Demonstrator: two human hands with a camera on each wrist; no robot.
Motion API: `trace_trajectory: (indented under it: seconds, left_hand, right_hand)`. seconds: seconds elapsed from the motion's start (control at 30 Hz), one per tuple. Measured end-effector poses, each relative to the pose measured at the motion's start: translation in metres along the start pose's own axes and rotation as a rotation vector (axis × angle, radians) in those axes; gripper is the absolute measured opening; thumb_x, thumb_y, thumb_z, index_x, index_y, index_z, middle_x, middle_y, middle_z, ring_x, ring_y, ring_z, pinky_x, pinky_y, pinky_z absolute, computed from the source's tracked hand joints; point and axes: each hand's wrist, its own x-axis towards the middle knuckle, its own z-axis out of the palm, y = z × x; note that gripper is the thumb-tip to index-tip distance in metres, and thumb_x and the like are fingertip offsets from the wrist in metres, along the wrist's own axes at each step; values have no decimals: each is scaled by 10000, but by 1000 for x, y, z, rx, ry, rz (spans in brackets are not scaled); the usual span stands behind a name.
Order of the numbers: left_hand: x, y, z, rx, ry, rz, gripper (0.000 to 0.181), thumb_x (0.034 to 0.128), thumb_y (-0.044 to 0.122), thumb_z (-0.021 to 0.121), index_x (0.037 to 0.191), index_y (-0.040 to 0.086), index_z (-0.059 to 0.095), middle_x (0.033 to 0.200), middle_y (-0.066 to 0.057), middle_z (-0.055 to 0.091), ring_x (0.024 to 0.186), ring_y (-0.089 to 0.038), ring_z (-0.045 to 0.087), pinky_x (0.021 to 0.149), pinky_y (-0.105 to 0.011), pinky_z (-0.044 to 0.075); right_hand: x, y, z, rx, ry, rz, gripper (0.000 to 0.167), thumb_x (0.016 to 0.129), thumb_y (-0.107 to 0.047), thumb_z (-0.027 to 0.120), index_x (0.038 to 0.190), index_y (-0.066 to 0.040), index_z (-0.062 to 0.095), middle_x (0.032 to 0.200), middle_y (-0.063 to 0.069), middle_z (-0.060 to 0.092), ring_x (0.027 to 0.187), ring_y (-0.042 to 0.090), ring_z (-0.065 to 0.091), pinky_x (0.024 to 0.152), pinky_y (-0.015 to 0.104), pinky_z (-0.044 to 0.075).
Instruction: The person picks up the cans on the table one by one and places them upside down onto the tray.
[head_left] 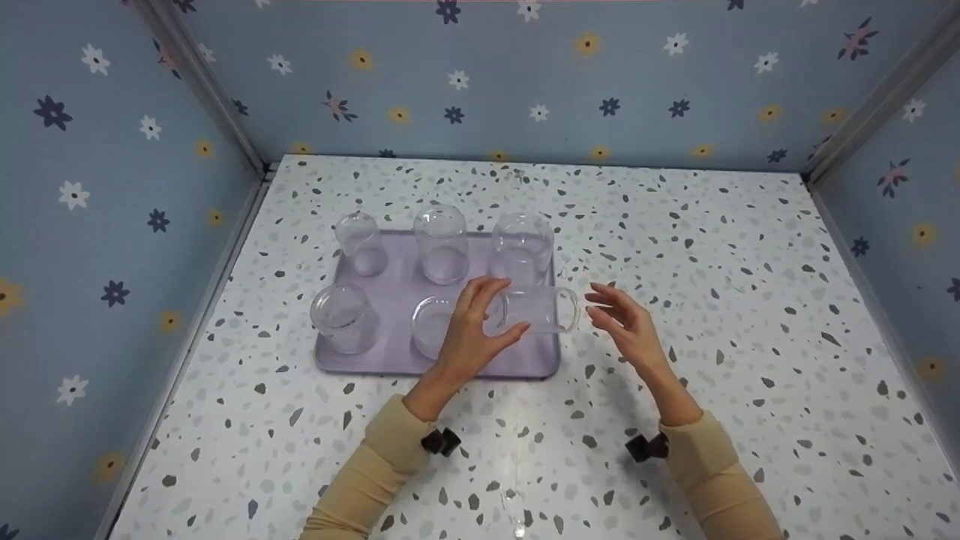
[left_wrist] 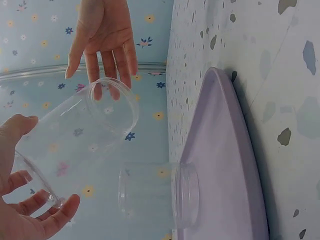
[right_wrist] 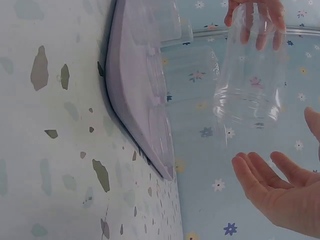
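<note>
My left hand (head_left: 469, 330) grips one end of a clear, see-through cup (head_left: 536, 311), thumb on one side and fingers on the other. The cup lies sideways in the air above the right part of a lilac tray (head_left: 394, 363). In the left wrist view, a thick round rim of the cup (left_wrist: 112, 107) faces the right hand (left_wrist: 107, 35). In the head view my right hand (head_left: 630, 326) is just right of the cup, fingers spread and holding nothing. The right wrist view shows the cup (right_wrist: 250, 70) apart from the right hand (right_wrist: 290, 200).
On the tray stand several other clear vessels: a small one (head_left: 360, 244) at back left, a tall one (head_left: 441, 244) at back middle, a wide one (head_left: 523, 244) at back right, and one (head_left: 345, 319) at front left. Another (head_left: 429, 326) is partly behind my left hand. Flowered panels (head_left: 555, 82) enclose the speckled table (head_left: 675, 240).
</note>
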Motion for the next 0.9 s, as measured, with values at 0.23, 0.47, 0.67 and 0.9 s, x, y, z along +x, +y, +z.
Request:
trace_trajectory:
  seconds: [0.23,0.47,0.67,0.9]
  left_hand:
    - [3,-3,0,129,-53,27,542,723,254,728,1180,41,527,1122,-91,445,1012,-215,433,835,-300,419]
    - [10,-4,-1,233,-156,16,570,728,255,721,1224,70,510,1128,-107,450,1015,-238,432,782,-307,454]
    - [15,-2,0,326,-252,21,587,732,268,713,1245,79,497,1151,-119,430,1019,-261,436,719,-331,474]
    - [20,1,3,406,-346,22,590,730,263,702,1251,85,491,1160,-123,424,1036,-262,429,779,-333,455]
  right_hand:
    - [-4,-12,-2,-117,4,14,417,836,-17,585,1225,74,463,1151,263,505,1040,378,490,815,266,452]
    - [0,12,-16,-352,0,-15,502,816,-180,644,1260,-20,473,1200,179,500,1052,343,488,847,438,426]
    - [0,14,-22,-497,-7,-86,526,806,-195,657,1258,-5,468,1243,173,475,1057,317,484,825,475,424]
    - [5,12,-30,-633,-44,-101,543,789,-205,675,1241,18,474,1204,205,483,1054,355,465,831,496,406]
